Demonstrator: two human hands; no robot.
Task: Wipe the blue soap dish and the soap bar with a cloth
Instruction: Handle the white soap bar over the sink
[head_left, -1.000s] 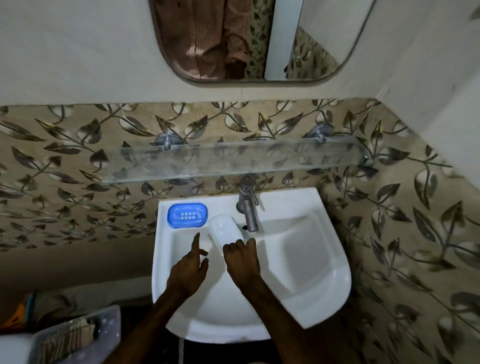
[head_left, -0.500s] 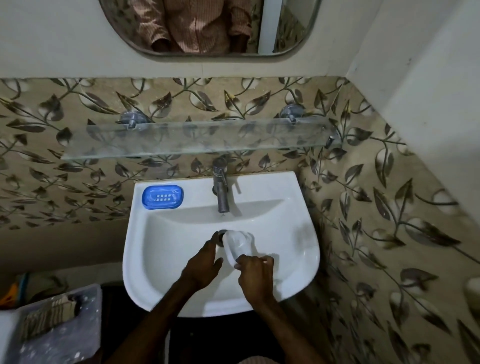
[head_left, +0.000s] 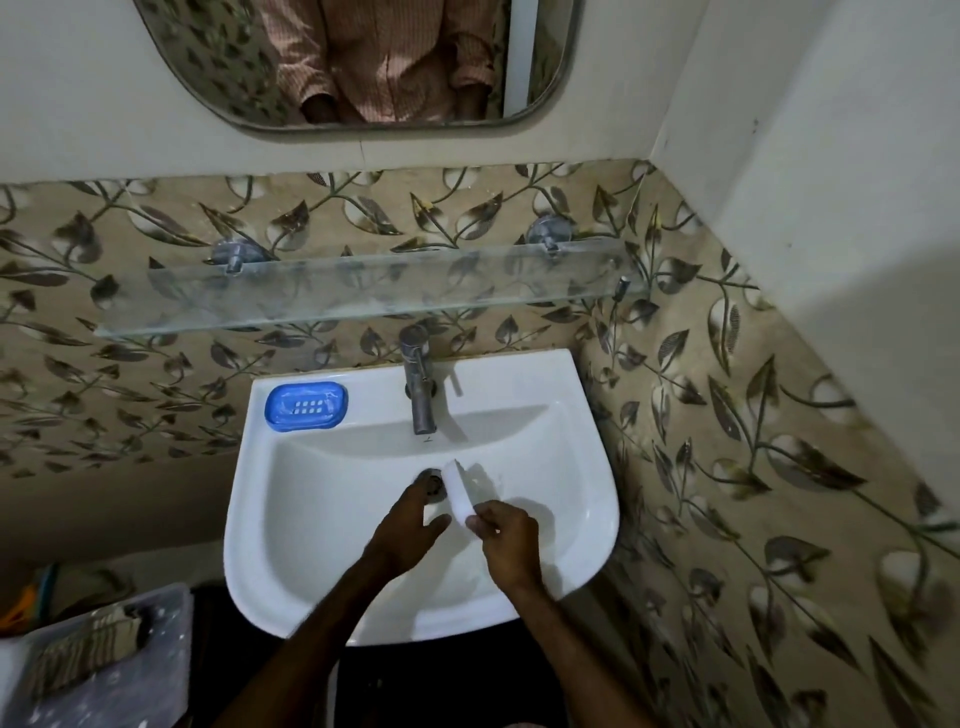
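Right hand (head_left: 506, 540): curled round the lower end of the soap bar (head_left: 460, 491), pinching it between thumb and fingertips, over the basin just right of centre.
Left hand (head_left: 405, 530): fingers loose and slightly spread, holding nothing; palm down over the basin, fingertips at the drain (head_left: 432, 480), just beside the bar. Cannot tell whether touching it.
Soap bar: white, oblong, tilted; free end pointing up toward the tap (head_left: 420, 389), held above the basin floor next to the drain.
Blue soap dish (head_left: 305, 405): on the back-left corner of the sink (head_left: 571, 467) rim, left of the tap, well apart from both hands; slotted floor showing, pale smears inside.
Sink: white, set against the tiled wall.
Tap: metal, at the centre of the back rim, spout angled down into the basin.
Glass shelf (head_left: 363, 296): on the wall above the tap, carried by two metal brackets.
Mirror (head_left: 363, 62): above the shelf, reflecting the front and sleeves of a striped shirt.
Tiles (head_left: 727, 467): leaf pattern, behind and to the right of the sink; plain pale wall above.
Grey container (head_left: 104, 660): lower left, speckled white; contents too blurred to name.
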